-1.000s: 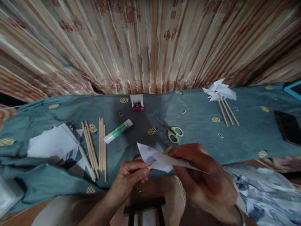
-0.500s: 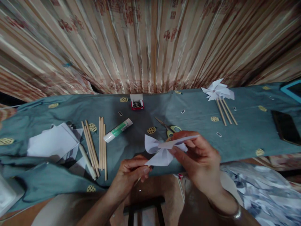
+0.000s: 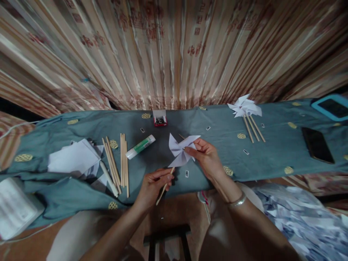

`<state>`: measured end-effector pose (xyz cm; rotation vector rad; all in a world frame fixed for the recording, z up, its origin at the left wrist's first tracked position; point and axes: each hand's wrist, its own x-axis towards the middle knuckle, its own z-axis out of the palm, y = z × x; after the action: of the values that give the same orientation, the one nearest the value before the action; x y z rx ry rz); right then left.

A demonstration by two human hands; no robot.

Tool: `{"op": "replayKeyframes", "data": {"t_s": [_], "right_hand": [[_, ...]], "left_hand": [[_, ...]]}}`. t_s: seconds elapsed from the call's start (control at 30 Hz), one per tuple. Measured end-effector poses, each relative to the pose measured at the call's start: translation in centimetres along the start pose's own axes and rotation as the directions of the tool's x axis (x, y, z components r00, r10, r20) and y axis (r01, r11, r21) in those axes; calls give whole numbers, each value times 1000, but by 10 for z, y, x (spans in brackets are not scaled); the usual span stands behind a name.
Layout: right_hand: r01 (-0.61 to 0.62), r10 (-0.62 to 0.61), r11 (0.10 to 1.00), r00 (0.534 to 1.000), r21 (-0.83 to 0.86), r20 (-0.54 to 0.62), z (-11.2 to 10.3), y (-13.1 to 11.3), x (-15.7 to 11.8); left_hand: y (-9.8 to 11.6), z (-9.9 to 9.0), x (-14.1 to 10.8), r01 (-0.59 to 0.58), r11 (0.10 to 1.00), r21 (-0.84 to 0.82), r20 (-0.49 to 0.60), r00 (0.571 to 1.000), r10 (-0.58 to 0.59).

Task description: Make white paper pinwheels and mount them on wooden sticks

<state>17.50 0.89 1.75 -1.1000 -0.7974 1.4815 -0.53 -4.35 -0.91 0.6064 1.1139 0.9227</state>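
Observation:
A white paper pinwheel (image 3: 178, 156) with a shiny pin at its centre is held up over the table's near edge. My left hand (image 3: 155, 185) is closed around its wooden stick (image 3: 162, 194), just below the blades. My right hand (image 3: 208, 157) pinches the pinwheel near its middle, the thumb beside the pin and the fingers behind the paper. Behind the pinwheel the scissors are mostly hidden, with only a blade tip (image 3: 181, 136) showing.
A glue stick (image 3: 140, 146), loose wooden sticks (image 3: 124, 163) and paper sheets (image 3: 72, 157) lie to the left. The small red box (image 3: 160, 121) of pins stands at the back. Several pinwheels (image 3: 246, 107), a black phone (image 3: 317, 145) and a blue-framed device (image 3: 331, 107) are at right.
The pinwheel has turned so its front and pin face me, and it now covers the scissors. My right hand has moved left and a little up; the left keeps hold of the stick.

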Motion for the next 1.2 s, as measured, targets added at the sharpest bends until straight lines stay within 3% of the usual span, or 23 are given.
{"op": "replayKeyframes", "data": {"t_s": [0.33,0.73,0.93,1.1,1.2], "right_hand": [[-69,74,995,995,-78,68,-3,26,17],[-164,209,965,953,-206,219,10,39,7],[-140,241,933,927,-332,287,13,50,2],[-90,253,856,931,-509,261,15,51,3],[-14,264,737,926,-676,269,19,46,7]], "left_hand": [[-15,0,-17,-20,998,-63,-164,986,10],[-44,-6,-54,-13,982,-186,-326,944,-49],[-62,-10,-67,6,978,-208,-385,919,-88],[-76,-15,-65,44,963,-266,-375,915,-145],[-79,-16,-63,62,956,-288,-371,913,-171]]}}
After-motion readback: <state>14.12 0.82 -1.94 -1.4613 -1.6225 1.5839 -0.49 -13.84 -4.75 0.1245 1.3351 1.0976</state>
